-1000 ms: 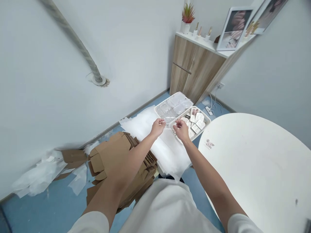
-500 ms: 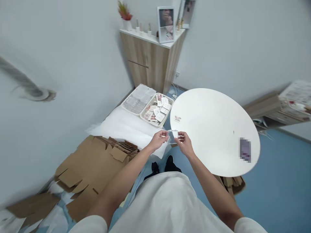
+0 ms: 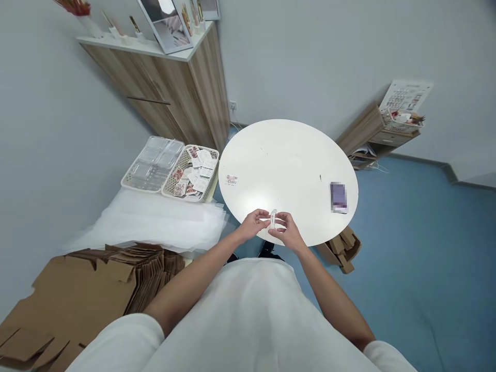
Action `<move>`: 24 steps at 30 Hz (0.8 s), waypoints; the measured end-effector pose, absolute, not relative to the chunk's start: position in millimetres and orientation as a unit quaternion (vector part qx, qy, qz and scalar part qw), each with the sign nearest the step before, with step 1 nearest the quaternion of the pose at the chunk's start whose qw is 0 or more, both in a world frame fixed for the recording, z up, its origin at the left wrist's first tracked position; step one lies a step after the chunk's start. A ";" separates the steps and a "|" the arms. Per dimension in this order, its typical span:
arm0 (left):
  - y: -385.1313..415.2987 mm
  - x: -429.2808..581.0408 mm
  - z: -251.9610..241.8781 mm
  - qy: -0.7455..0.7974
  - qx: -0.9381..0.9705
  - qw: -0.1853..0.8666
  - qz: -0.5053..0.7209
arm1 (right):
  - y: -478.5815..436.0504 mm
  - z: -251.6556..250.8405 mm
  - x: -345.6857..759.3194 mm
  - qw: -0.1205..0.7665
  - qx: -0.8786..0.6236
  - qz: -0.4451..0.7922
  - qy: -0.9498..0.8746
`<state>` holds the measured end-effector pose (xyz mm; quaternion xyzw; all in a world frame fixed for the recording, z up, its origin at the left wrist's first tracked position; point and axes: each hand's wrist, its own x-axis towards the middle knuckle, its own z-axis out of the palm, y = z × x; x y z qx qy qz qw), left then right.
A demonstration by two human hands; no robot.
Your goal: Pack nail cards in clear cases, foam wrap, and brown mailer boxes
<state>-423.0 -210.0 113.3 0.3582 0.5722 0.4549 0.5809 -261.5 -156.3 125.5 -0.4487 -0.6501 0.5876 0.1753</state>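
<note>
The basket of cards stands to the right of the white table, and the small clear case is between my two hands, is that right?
Not quite: in the head view, the basket of cards stands to the left of the white table. The small clear case is indeed between your two hands.

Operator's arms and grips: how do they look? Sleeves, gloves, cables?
Short white sleeves, plain, ending near the elbows. Forearms bare below. Left grip and right grip ungloved. No watch, cables or markings visible; rings too small to tell.
</note>
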 end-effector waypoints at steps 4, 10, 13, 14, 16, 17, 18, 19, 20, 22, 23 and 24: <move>-186.1 -407.5 112.2 0.616 0.345 0.559 0.436 | -122.5 120.8 -233.6 0.204 -0.388 0.684 -0.583; -150.8 -381.2 106.2 0.593 0.350 0.585 0.430 | -87.5 123.5 -207.5 0.194 -0.297 0.798 -0.487; -139.8 -370.9 102.5 0.598 0.336 0.581 0.437 | -79.3 121.9 -198.8 0.184 -0.295 0.829 -0.438; -137.3 -369.2 101.2 0.600 0.327 0.581 0.442 | -77.3 120.1 -196.7 0.185 -0.302 0.834 -0.423; -133.8 -368.5 98.4 0.596 0.310 0.587 0.452 | -73.9 115.5 -193.7 0.190 -0.325 0.834 -0.404; -132.5 -369.4 97.1 0.592 0.303 0.592 0.454 | -72.5 113.1 -192.9 0.190 -0.340 0.828 -0.403; -131.4 -370.7 95.9 0.591 0.298 0.598 0.453 | -71.2 110.8 -192.6 0.190 -0.355 0.820 -0.406; -130.4 -372.4 94.8 0.592 0.294 0.601 0.449 | -70.1 108.6 -192.7 0.189 -0.371 0.809 -0.415; -129.3 -374.3 93.9 0.595 0.291 0.604 0.443 | -69.1 106.6 -193.1 0.188 -0.389 0.794 -0.428; -126.9 -378.6 92.5 0.599 0.289 0.608 0.434 | -67.7 102.8 -194.8 0.187 -0.429 0.753 -0.463; -125.5 -380.9 92.1 0.598 0.289 0.610 0.432 | -67.3 101.1 -195.9 0.186 -0.448 0.729 -0.482; -124.0 -383.4 91.9 0.593 0.289 0.614 0.432 | -67.1 99.7 -197.2 0.186 -0.465 0.707 -0.499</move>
